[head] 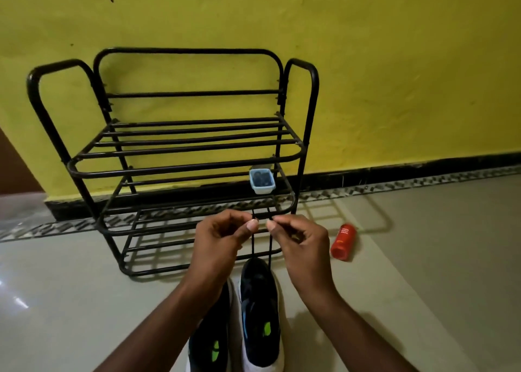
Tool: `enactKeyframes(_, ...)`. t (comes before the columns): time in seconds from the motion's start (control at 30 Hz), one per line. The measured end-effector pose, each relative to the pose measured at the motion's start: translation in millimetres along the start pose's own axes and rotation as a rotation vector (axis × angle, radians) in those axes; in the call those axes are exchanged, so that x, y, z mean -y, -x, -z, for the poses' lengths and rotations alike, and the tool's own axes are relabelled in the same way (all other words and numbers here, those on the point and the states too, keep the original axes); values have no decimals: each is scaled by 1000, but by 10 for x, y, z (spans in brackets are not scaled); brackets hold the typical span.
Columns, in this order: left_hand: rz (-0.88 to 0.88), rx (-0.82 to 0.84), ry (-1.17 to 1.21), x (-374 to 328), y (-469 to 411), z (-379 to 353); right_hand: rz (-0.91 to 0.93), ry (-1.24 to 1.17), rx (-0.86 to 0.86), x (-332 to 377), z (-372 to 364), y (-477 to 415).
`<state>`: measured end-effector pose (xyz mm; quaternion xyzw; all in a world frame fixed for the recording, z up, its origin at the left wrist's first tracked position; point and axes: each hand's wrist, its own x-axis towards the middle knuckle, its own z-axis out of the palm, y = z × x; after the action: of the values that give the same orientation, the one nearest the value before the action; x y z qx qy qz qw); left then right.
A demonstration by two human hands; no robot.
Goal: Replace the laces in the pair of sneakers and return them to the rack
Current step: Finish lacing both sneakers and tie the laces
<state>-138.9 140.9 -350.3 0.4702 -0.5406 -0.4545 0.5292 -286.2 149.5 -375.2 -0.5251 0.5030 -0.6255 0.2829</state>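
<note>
Both grips, left hand (222,239) and right hand (303,243), pinch lace ends (270,254) above the sneakers (259,301); rack (169,171), tub (262,190), bottle (343,242) beyond.

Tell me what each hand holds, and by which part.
The left hand and right hand each pinch one end of the black lace, which runs down to a sneaker.

Left sneaker (211,340) mostly hidden under a forearm (174,309) and cropped by the bottom edge; red bottle (343,242) print unreadable.
</note>
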Motion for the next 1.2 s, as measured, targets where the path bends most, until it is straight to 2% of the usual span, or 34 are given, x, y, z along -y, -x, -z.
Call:
enactKeyframes(0.3, -44, -19, -113, 16, -61, -32, -73, -31, -31, -15, -14, -54)
enactKeyframes(0.77, -91, 28, -103, -29, -4, -6, -26, 20, 21, -10, 35, -39)
enactKeyframes(0.9, -34, 62, -76, 33, -29, 22, -36, 15, 30, -17, 43, -25)
enactKeyframes(1.0, 57, 79, -54, 171, -56, 62, -135, -63, 60, -94, 68, -10)
enactKeyframes(1.03, 52, 85, -144, 235, -76, 81, -174, -57, 75, -148, 84, -10)
enactKeyframes(1.1, 36, 137, -536, 461, -128, 143, -214, 62, 118, -356, 129, 19)
enactKeyframes(1.2, 187, 370, -1111, 748, -158, 180, -204, 388, 225, -779, 198, 52)
